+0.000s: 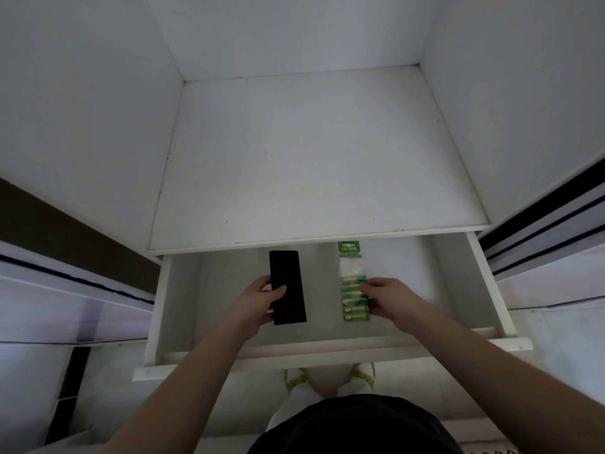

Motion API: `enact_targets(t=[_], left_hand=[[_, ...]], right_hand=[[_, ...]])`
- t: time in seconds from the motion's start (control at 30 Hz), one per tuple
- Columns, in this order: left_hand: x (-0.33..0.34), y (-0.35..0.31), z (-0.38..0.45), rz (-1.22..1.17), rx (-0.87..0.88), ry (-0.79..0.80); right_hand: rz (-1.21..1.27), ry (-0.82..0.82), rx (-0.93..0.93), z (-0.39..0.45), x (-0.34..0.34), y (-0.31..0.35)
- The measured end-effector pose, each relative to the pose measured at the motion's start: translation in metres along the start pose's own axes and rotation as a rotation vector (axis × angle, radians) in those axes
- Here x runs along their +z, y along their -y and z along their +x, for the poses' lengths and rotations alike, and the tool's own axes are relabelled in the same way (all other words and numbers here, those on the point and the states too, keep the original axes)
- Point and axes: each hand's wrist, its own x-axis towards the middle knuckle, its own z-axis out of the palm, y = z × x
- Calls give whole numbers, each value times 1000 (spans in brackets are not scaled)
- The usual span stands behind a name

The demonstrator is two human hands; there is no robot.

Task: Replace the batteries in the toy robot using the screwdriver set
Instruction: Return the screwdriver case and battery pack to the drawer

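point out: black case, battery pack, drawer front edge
black case [288, 290]: head view, middle of its flat top face
battery pack [354, 294]: head view, green cells in the lower half
drawer [327, 350]: head view, bare top of its front edge

Matt white drawer, matt black case, glossy battery pack

The drawer [183, 309] and the shelf [314, 158] above look like smooth, matt white painted board; the black case [288, 283] is dull and non-reflective; the battery pack [353, 283] has shiny clear plastic over green card.
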Motion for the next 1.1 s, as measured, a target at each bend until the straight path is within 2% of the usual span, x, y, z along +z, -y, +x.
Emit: enact_targets(t=[0.2,0.4,0.57,0.7,0.83,1.1], left_hand=[[7,-3,30,21,-106,-32],[18,2,48,126,-108,-56],[13,17,62,329,-20,-179],[13,21,66,350,-20,-210],[14,23,71,538,53,-252],[18,20,76,778,108,-241]], right_hand=[[2,-95,58,39,8,-1],[-59,-120,72,53,20,-10],[-254,-167,12,59,20,-16],[-407,-199,-31,63,17,-18],[-625,-224,-74,63,14,-14],[-728,-310,-117,68,8,-16]])
